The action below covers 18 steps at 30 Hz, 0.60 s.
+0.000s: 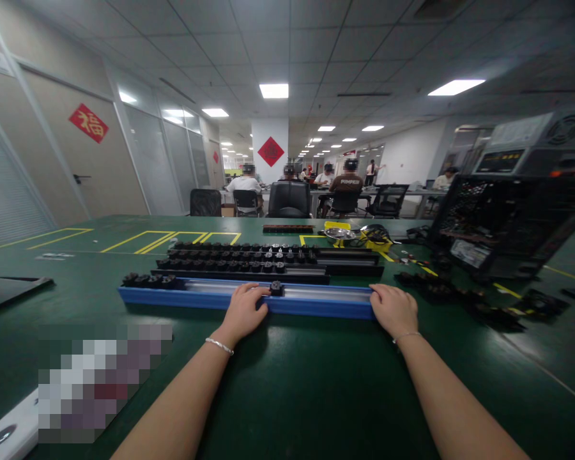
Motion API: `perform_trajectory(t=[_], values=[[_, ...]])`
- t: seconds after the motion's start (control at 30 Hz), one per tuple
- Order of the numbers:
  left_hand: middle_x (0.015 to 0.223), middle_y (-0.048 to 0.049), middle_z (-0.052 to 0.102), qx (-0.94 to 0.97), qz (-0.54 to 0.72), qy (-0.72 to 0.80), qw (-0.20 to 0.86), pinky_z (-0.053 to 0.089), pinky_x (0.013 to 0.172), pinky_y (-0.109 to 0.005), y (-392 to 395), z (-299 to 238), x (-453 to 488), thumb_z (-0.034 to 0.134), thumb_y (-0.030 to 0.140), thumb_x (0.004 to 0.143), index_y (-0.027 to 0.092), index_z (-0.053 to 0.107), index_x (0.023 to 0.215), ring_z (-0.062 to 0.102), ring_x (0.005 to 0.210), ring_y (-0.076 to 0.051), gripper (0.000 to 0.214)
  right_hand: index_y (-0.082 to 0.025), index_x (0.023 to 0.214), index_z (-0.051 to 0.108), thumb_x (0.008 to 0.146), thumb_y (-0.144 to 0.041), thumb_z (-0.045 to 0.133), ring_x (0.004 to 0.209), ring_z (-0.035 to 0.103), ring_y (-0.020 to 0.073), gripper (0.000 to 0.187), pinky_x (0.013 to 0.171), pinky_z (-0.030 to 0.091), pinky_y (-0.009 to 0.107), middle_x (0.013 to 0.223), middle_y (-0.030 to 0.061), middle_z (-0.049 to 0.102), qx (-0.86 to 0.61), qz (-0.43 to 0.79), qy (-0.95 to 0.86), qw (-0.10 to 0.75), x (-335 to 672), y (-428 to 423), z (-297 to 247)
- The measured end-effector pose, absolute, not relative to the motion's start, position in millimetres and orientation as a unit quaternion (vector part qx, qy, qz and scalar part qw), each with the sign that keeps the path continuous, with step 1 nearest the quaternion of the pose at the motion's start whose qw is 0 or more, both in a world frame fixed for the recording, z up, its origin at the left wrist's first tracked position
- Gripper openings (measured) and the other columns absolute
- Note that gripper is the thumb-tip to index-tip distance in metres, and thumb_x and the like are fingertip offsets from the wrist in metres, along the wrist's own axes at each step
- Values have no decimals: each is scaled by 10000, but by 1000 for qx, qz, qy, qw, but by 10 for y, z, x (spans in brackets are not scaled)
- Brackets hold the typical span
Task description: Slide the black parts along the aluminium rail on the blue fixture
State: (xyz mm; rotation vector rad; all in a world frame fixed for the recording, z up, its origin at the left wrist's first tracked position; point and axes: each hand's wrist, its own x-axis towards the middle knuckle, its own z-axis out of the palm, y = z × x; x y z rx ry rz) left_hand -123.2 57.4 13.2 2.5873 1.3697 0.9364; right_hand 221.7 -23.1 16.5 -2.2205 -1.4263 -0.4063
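Note:
A long blue trough [172, 299] with a silvery inner channel lies across the green table before me. Several small black parts [148, 281] fill its left end, and a single black block [276, 289] sits in the channel near the middle. My left hand [243, 311] is closed over the trough's near wall, thumb in front, its fingertips reaching the single block's left side. At the right end, my right hand [395, 310] grips the trough with its fingers curled over the end. Behind it lie black troughs [354, 260] holding rows of similar black parts.
Loose black parts [434, 287] are heaped at right, near an open computer case [489, 223]. A metal bowl [338, 234] and yellow containers [376, 241] stand farther back. A pixelated white object [9, 425] lies front left. People sit beyond the green table [316, 390].

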Motion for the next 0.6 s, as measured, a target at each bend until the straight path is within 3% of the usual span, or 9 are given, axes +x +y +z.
perform_trajectory(t=[0.6], values=[[1123, -22, 646, 855, 285, 431, 34, 332, 1030, -430, 536, 149, -1202, 512, 226, 741, 259, 609, 1105, 473, 1148, -222, 378, -244, 1046, 657, 828, -290, 321, 1100, 500, 204, 404, 953, 296, 399, 1164, 32, 629, -808, -139, -522, 236, 2218, -235, 174]])
